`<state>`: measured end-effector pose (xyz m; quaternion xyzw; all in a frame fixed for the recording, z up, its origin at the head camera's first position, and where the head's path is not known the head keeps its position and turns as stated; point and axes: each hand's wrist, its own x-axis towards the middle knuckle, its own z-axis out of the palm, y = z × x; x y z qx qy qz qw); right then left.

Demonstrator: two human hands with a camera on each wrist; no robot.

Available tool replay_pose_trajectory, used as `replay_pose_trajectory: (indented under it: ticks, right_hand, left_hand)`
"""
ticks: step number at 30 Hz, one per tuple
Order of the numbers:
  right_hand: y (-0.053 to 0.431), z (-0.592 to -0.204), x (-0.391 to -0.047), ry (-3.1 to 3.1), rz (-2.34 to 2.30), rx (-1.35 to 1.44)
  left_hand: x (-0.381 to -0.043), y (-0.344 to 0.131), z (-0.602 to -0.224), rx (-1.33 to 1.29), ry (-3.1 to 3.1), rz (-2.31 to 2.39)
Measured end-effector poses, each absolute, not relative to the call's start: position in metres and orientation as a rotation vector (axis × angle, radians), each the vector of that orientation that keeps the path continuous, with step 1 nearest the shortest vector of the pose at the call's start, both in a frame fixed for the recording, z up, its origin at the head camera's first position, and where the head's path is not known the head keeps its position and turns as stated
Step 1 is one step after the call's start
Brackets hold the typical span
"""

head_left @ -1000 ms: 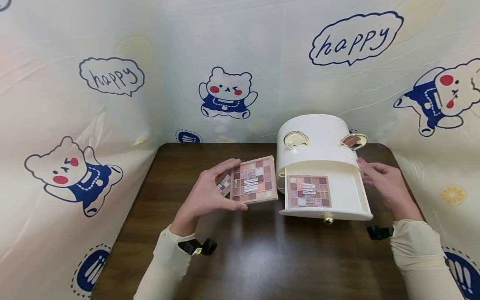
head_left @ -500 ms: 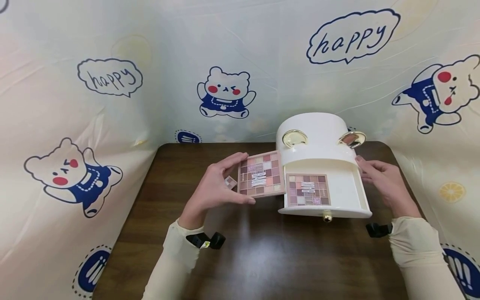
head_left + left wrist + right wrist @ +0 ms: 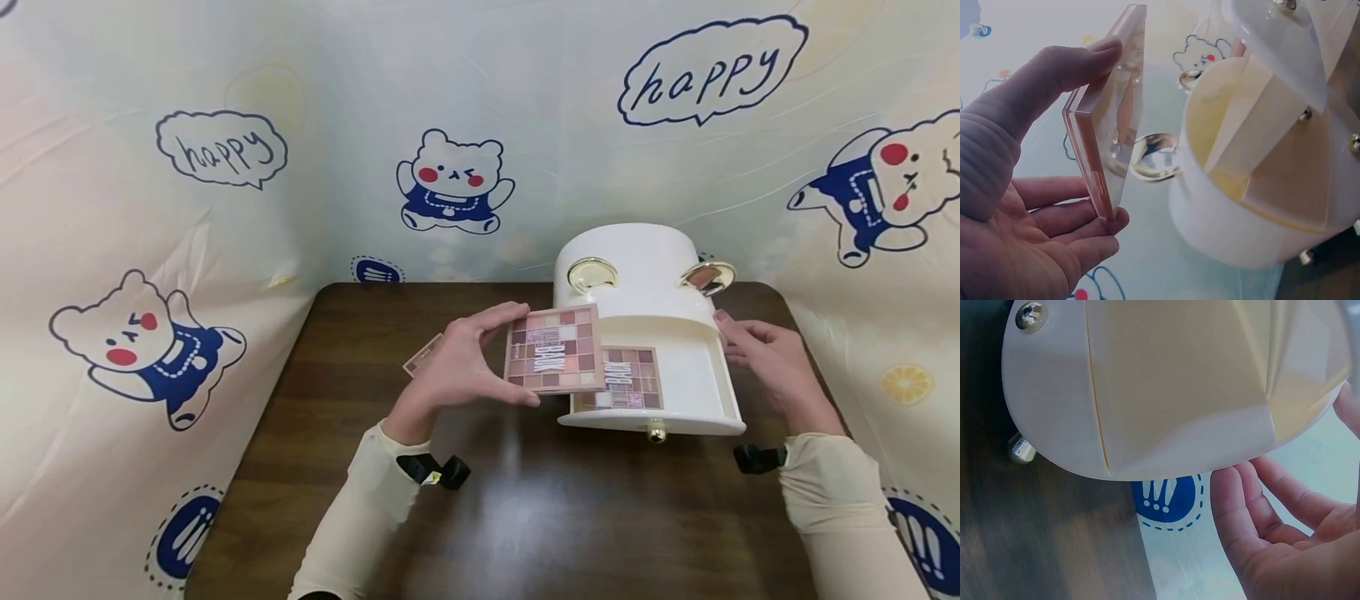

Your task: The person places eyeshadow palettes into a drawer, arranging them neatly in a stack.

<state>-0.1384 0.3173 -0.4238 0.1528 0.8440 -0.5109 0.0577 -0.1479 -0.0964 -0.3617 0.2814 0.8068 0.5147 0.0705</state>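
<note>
My left hand [image 3: 457,367] grips an eyeshadow palette [image 3: 553,350] by its edges, thumb on one side and fingers on the other. In the head view this palette overlaps the left part of the pulled-out drawer [image 3: 697,383]. A similar palette [image 3: 637,382] lies in that drawer, partly covered by the held one. The drawer belongs to a white rounded makeup organizer [image 3: 630,250] with gold ear-shaped trims. At the organizer's right side my right hand [image 3: 776,362] touches its wall with thumb and fingertips [image 3: 1227,478]. Another palette [image 3: 420,357] shows behind my left hand, mostly hidden.
A gold knob [image 3: 656,432] sticks out from the drawer front. The dark wooden table [image 3: 525,517] extends in front of the organizer, and a printed cloth [image 3: 337,100] hangs around the back and sides.
My left hand has carried the palette rightward from beside the organizer to overlap the drawer and the palette inside it. More of the palette behind that hand now shows. My right hand stays put.
</note>
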Motion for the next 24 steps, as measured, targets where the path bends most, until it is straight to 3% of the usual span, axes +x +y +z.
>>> replay_pose_trajectory:
  ticks: [24]
  right_hand:
    - [0.317, -0.424, -0.137, 2.535, -1.675, 0.441]
  left_hand:
    - [-0.153, -0.053, -0.366, 0.774, 2.347, 1.464]
